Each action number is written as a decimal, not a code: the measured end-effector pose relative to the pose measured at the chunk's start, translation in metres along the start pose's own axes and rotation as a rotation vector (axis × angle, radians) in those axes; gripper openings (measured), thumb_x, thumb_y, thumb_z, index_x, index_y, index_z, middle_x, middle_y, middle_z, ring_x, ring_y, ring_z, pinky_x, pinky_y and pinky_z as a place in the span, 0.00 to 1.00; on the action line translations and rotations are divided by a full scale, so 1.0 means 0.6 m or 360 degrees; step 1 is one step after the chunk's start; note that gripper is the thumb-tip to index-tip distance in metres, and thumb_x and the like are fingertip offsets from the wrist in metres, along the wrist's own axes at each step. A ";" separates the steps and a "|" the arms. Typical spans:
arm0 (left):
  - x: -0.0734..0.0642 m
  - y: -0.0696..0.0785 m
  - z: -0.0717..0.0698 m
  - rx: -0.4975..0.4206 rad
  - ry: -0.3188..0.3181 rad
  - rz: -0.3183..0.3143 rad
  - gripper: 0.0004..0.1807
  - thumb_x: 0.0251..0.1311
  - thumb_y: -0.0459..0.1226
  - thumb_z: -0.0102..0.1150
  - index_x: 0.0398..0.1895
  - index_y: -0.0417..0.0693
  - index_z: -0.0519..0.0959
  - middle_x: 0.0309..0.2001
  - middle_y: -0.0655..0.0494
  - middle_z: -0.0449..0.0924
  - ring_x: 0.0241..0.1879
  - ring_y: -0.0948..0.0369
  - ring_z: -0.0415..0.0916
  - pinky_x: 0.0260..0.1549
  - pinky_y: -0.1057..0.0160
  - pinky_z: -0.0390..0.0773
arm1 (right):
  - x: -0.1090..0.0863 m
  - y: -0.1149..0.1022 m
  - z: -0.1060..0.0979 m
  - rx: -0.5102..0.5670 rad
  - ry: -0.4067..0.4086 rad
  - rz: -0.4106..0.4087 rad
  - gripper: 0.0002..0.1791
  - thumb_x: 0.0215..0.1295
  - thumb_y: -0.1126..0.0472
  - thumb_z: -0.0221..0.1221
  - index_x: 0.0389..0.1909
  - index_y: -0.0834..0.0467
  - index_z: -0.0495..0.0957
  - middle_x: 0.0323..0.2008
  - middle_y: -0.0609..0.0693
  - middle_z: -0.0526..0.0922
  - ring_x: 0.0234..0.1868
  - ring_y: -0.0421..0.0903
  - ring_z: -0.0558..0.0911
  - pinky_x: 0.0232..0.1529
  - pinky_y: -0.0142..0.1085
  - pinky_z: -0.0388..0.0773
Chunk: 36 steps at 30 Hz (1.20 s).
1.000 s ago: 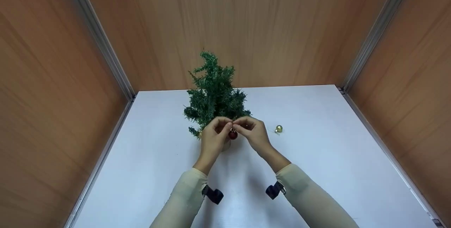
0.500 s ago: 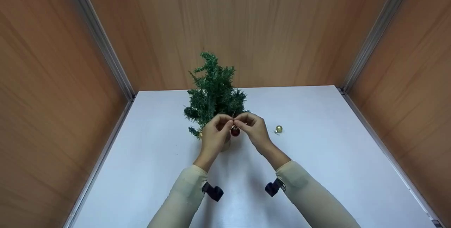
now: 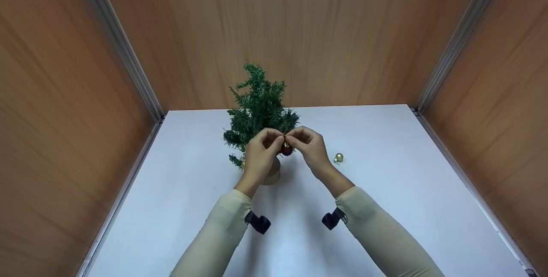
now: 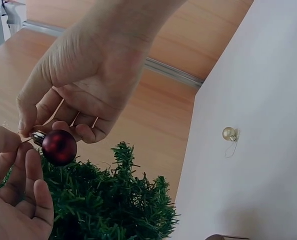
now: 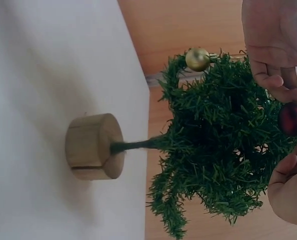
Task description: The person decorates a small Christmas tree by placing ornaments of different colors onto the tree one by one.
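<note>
Bauble (image 4: 59, 148): dark red, round, satin sheen, metallic cap (image 4: 38, 137)
Left hand (image 3: 258, 155): pinches cord (image 4: 26, 140) by cap
Right hand (image 3: 312, 152): likewise, beside left
Christmas tree (image 3: 259, 108): green, behind

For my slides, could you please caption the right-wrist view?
Red bauble between two hands, near a tree bearing a gold bauble.

We see a dark red bauble (image 4: 59, 148) against the deep green of the tree (image 5: 213, 125), whose base (image 5: 88, 145) is pale brown with a darker streak. One bauble on the branches (image 5: 197, 59) is gold, as is the loose bauble (image 3: 339, 157) on the white counter (image 3: 394, 191). Around these we find orange-brown panels (image 3: 295, 33) streaked with darker wood grain, grey strips (image 3: 124, 41), plain cream sleeves (image 3: 227, 219) and black wrist cameras (image 3: 259, 223).
</note>
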<state>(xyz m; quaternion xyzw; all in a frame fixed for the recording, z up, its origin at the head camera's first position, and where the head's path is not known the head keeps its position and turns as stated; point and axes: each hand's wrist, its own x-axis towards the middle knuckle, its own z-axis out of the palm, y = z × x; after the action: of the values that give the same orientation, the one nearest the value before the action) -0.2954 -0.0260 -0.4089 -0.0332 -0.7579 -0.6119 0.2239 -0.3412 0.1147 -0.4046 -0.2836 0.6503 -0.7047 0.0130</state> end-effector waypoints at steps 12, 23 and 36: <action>0.033 0.012 0.003 0.0190 0.0086 -0.0049 0.03 0.57 0.42 0.58 0.31 0.54 0.77 0.26 0.59 0.76 0.25 0.63 0.72 0.24 0.64 0.73 | 0.041 0.030 -0.013 -0.0022 0.0071 0.0008 0.15 0.55 0.53 0.62 0.35 0.61 0.78 0.33 0.56 0.77 0.34 0.48 0.75 0.36 0.37 0.74; 0.055 0.009 0.009 0.0172 0.0099 -0.0015 0.03 0.58 0.41 0.58 0.32 0.52 0.77 0.28 0.59 0.77 0.22 0.62 0.75 0.23 0.66 0.76 | 0.061 0.033 -0.018 -0.0052 0.0101 0.0018 0.13 0.57 0.54 0.61 0.35 0.60 0.78 0.34 0.56 0.77 0.32 0.46 0.74 0.30 0.33 0.73; 0.065 0.010 0.010 0.0296 0.0121 -0.0018 0.03 0.58 0.40 0.56 0.31 0.53 0.77 0.25 0.60 0.77 0.18 0.63 0.74 0.18 0.65 0.75 | 0.070 0.031 -0.015 -0.0047 0.0115 0.0060 0.14 0.59 0.52 0.58 0.36 0.60 0.77 0.36 0.56 0.78 0.38 0.50 0.76 0.39 0.38 0.74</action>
<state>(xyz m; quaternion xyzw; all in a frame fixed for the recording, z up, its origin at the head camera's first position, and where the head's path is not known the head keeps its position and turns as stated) -0.3300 -0.0276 -0.3896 0.0154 -0.8025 -0.5410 0.2512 -0.3868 0.1037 -0.4055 -0.2459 0.6659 -0.7043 -0.0014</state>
